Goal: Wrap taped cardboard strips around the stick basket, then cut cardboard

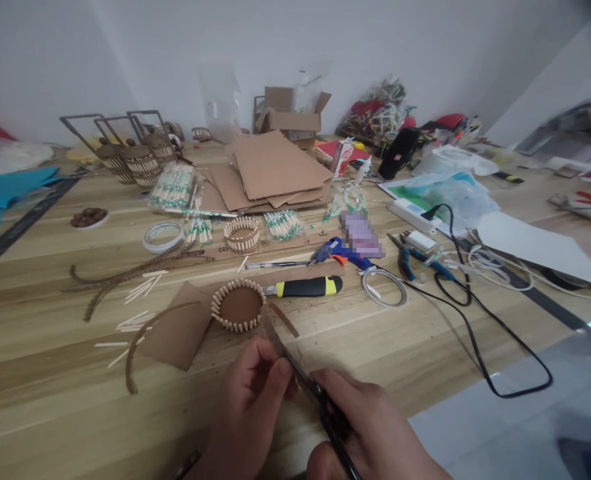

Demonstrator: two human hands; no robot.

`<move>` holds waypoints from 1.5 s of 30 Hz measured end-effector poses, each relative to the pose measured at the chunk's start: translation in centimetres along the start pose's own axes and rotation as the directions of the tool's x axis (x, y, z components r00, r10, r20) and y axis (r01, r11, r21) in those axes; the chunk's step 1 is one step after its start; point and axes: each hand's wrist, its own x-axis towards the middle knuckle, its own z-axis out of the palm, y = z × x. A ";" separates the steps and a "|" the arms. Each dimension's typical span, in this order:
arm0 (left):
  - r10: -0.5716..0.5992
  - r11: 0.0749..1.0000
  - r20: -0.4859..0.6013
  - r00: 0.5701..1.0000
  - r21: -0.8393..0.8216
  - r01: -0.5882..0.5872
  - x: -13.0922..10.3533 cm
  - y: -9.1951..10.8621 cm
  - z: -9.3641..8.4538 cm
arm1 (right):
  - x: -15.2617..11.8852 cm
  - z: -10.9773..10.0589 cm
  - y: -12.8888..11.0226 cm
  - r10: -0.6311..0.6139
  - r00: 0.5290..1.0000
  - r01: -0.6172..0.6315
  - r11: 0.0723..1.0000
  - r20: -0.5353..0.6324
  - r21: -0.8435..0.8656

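Observation:
My left hand (258, 397) is closed in a pinch on a narrow brown cardboard strip (271, 333), which points up toward the ring of sticks. Black-handled scissors (328, 407) are gripped in my right hand (370, 427), their blades reaching to my left fingertips and the strip. Just beyond lies a round brown base (240, 305) edged with short upright wooden sticks. A short strip offcut (284, 320) rests to its right. Whether the blades touch the strip is hard to tell.
A black-and-yellow utility knife (309, 287) lies behind the base, near a blue glue gun (338, 250). Loose sticks (143, 287) and curved cardboard strips (135, 340) are at left. Cardboard sheets (275, 167) are stacked behind. Pliers (408, 257) and a black cable (468, 333) lie at right.

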 end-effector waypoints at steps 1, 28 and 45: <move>-0.003 1.000 -0.002 1.000 0.005 0.003 0.0 0.0 0.0 | -0.1 0.0 0.0 0.004 1.000 -0.004 1.000 -0.006 -0.001; 0.027 0.999 -0.087 0.996 0.021 -0.026 0.0 0.7 0.5 | 0.0 1.5 1.4 -0.115 0.987 0.107 0.991 -0.111 -0.079; 0.003 0.996 -0.074 0.997 0.087 0.003 0.1 0.3 0.5 | 0.4 -0.5 -0.4 -0.073 0.997 0.070 0.993 -0.033 -0.090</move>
